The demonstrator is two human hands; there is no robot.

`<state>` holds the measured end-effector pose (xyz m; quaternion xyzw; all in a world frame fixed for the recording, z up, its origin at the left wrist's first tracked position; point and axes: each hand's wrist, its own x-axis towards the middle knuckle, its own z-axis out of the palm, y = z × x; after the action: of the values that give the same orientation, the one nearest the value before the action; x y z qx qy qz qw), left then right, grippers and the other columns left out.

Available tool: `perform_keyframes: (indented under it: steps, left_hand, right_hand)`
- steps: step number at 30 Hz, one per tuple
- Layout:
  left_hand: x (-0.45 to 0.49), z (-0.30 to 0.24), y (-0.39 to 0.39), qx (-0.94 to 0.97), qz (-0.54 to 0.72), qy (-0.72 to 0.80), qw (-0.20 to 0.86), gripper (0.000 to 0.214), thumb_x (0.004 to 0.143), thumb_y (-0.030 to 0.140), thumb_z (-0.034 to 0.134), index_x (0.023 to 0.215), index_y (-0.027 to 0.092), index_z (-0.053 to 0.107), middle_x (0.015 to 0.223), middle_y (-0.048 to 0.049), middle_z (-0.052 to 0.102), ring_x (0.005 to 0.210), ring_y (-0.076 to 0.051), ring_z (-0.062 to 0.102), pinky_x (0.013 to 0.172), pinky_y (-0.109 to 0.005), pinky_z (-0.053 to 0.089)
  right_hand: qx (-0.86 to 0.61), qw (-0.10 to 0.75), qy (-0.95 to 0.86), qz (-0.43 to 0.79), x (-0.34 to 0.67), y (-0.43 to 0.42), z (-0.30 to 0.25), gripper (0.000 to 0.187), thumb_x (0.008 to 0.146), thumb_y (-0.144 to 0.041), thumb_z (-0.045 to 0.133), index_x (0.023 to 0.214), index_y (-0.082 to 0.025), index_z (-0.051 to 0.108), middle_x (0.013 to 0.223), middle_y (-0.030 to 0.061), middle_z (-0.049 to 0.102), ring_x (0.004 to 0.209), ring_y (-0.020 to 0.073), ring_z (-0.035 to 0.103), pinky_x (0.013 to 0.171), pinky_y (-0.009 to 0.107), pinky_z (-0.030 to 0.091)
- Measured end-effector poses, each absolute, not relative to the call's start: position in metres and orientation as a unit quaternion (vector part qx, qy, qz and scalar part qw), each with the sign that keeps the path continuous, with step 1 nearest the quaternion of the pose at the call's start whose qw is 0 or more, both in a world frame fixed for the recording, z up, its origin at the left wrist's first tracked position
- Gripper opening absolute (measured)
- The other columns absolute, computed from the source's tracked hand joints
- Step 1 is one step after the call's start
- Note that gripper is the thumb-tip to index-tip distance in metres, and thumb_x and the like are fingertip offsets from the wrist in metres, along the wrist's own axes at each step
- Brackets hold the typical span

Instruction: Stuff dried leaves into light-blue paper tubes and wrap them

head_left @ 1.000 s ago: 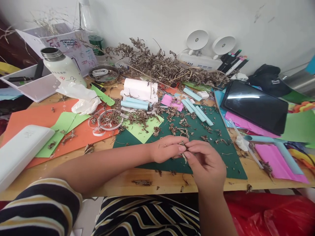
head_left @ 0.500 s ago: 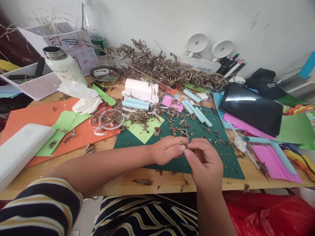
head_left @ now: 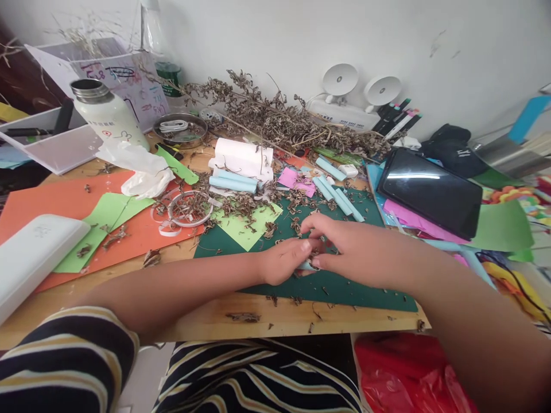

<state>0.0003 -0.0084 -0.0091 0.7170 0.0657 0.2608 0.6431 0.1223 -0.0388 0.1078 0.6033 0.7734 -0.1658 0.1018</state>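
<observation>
Apparently the step in hand is fine finger work: both hands meet over the dark green sheet [head_left: 348, 292], near the middle of the desk's [head_left: 193, 318] front edge, handling a small pale-blue piece [head_left: 306, 266] with brown bits beside it. The left hand [head_left: 282, 263] is closed round that piece, thumb on top; the right hand [head_left: 353, 249] curls over from the other side, thumb close to it, though whether it pinches anything I cannot tell. The next move seems to call for a steady left hold and light right fingertips, since the dried leaf crumbs [head_left: 270, 230] scattered about look brittle. As for writing, the white box [head_left: 142, 94] at the desk's rear left corner carries coloured handwritten figures; "528" is fairly clear beside a scribbled-out entry, the rest uncertain. The white bottle [head_left: 114, 120] before it has a line of lettering too small to read, plus a little red mark. Print on the white router [head_left: 344, 115] at the rear edge is likewise illegible, and the power bank [head_left: 37, 258] towards the front left corner shows only a faint mark.
</observation>
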Motion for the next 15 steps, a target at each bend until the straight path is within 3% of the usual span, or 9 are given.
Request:
perform_keyframes:
  steps: [4,7,9,11,15]
  left_hand:
    - [0.003,-0.008,-0.008,0.673,0.259,0.107,0.685,0.058,0.075,0.065,0.008,0.059,0.017,0.034,0.052,0.0024,0.036,0.047,-0.008,0.032,0.05,-0.024,0.033]
    - [0.001,-0.003,-0.006,0.66,0.242,0.096,0.704,0.05,0.078,0.061,0.019,0.058,0.017,0.033,0.051,0.003,0.035,0.047,-0.008,0.032,0.049,-0.024,0.032]
    - [0.0,0.001,-0.006,0.659,0.228,0.1,0.71,0.045,0.079,0.055,0.024,0.06,0.016,0.034,0.051,0.003,0.037,0.049,-0.008,0.033,0.051,-0.024,0.033]
    - [0.0,0.004,-0.007,0.655,0.223,0.119,0.712,0.041,0.081,0.049,0.027,0.059,0.016,0.035,0.051,0.0026,0.039,0.05,-0.008,0.035,0.052,-0.023,0.034]
    - [0.003,0.005,-0.013,0.654,0.245,0.179,0.693,0.035,0.081,0.038,0.029,0.058,0.014,0.04,0.052,0.002,0.041,0.05,-0.008,0.038,0.052,-0.022,0.036]
  right_hand:
    - [0.585,0.26,0.765,-0.077,0.096,-0.025,0.122,0.02,0.065,-0.022,0.052,0.085,-0.025,0.049,0.043,-0.0031,0.048,0.03,0.0123,0.037,0.033,0.025,0.026]
    - [0.606,0.233,0.748,-0.138,0.1,-0.02,0.121,0.016,0.061,-0.025,0.055,0.076,-0.024,0.048,0.049,-0.0022,0.05,0.033,0.0113,0.039,0.031,0.024,0.026]
    - [0.618,0.126,0.737,-0.242,0.115,-0.022,0.111,0.013,0.062,-0.027,0.055,0.071,-0.023,0.046,0.058,-0.0019,0.054,0.041,0.011,0.046,0.034,0.023,0.031]
    - [0.602,-0.035,0.71,-0.363,0.133,-0.028,0.094,0.014,0.064,-0.028,0.054,0.072,-0.022,0.045,0.066,-0.0026,0.054,0.051,0.0101,0.05,0.041,0.022,0.037]
    - [0.509,-0.328,0.606,-0.516,0.154,-0.048,0.049,0.027,0.067,-0.042,0.056,0.082,-0.021,0.046,0.085,0.0022,0.056,0.058,0.0094,0.05,0.046,0.023,0.04]
